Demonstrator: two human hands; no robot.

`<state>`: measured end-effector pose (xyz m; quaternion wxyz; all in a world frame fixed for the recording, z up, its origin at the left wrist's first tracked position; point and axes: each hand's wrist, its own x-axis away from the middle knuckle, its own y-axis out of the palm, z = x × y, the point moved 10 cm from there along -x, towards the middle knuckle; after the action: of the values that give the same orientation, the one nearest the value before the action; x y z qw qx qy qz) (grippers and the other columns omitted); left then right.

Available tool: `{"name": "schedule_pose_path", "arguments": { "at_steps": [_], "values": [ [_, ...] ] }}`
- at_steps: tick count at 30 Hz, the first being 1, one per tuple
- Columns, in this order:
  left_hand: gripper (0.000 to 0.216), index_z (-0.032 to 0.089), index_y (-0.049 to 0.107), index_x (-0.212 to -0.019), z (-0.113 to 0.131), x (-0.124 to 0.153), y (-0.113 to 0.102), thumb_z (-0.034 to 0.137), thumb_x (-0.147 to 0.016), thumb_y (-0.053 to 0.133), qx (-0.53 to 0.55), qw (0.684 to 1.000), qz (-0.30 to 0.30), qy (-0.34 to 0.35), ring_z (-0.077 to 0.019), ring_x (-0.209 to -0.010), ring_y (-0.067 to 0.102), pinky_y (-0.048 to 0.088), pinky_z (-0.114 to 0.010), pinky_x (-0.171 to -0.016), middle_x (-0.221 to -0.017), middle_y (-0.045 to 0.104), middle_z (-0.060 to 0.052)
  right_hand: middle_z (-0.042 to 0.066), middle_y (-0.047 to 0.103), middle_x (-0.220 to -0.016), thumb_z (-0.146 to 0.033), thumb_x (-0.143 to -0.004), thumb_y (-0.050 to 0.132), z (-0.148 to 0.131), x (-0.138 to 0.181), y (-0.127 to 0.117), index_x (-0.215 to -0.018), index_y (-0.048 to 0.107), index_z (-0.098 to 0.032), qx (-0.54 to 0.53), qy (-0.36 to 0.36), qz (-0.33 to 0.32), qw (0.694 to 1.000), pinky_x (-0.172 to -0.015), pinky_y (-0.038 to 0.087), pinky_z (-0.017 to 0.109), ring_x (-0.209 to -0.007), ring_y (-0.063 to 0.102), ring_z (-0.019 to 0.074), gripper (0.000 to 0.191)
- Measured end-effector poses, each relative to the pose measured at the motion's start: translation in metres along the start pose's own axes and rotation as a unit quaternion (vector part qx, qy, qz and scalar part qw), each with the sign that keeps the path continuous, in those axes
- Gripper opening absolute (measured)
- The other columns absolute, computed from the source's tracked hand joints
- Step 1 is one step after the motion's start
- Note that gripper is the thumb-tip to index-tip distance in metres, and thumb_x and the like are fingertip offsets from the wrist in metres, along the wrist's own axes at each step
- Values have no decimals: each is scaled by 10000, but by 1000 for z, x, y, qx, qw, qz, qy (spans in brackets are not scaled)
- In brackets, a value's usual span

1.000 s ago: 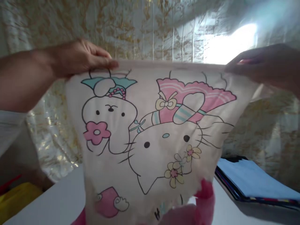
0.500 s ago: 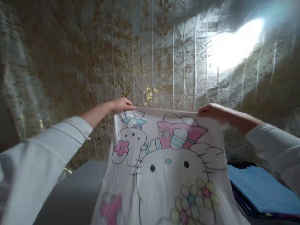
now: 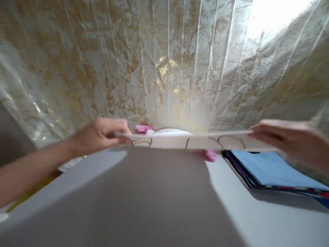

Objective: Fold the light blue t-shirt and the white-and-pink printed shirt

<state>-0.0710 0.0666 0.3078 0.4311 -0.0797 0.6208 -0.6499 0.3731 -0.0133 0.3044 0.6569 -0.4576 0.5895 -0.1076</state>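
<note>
A white cloth with a cartoon print point(image 3: 169, 141) is stretched between my two hands above the table. Seen almost edge-on, it shows only a narrow strip with dark curved lines. My left hand point(image 3: 110, 132) pinches its left end, fingers closed. At the other end, my right hand point(image 3: 280, 135) grips the edge, somewhat blurred. Pink patches point(image 3: 210, 155) show beyond and below the strip. Most of the cloth is hidden behind its near edge.
On the right of the white table point(image 3: 257, 212) lies a stack of folded fabric point(image 3: 272, 169), light blue on top with dark layers below. A crinkled gold-and-silver sheet point(image 3: 144, 68) covers the wall behind. A broad shadow falls across the tabletop.
The cloth hung down with its cartoon figures facing me; now its lower part has swung away towards the wall. My hands have moved farther apart in the picture, and more tabletop shows.
</note>
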Motion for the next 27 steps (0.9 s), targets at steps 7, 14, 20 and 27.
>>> {"name": "schedule_pose_path", "arguments": {
  "at_steps": [7,14,20,27],
  "values": [
    [182,208,568,-750,19,122,205,63,-727,461,50,988,-146,-21,-124,-717,575,365,-193,-649,-767,594,28,56,679,-831,-340,-994,377,-50,134,142,-916,688,-242,-43,-55,-194,979,-649,514,231,-740,661,162,335],
    [279,227,552,-881,26,176,216,22,-808,377,81,988,-128,-40,-154,-858,578,400,-231,-756,-901,572,-1,64,650,-899,-100,-845,420,-49,209,167,-907,665,-253,-35,-23,-245,969,-685,503,295,-785,604,196,296],
    [303,227,543,-938,36,194,208,36,-892,312,79,988,-130,-34,-165,-878,573,425,-260,-800,-948,576,-25,83,669,-968,-149,-850,417,-21,226,130,-933,698,-290,9,1,-144,989,-768,507,366,-926,619,257,326],
    [437,236,581,-918,51,184,205,-38,-653,367,79,982,-166,-46,-186,-936,573,429,-297,-836,-1005,608,-6,56,672,-835,-92,-778,423,-45,210,138,-799,678,-275,-25,-22,-261,965,-626,519,300,-730,633,206,315]
  ]
}}
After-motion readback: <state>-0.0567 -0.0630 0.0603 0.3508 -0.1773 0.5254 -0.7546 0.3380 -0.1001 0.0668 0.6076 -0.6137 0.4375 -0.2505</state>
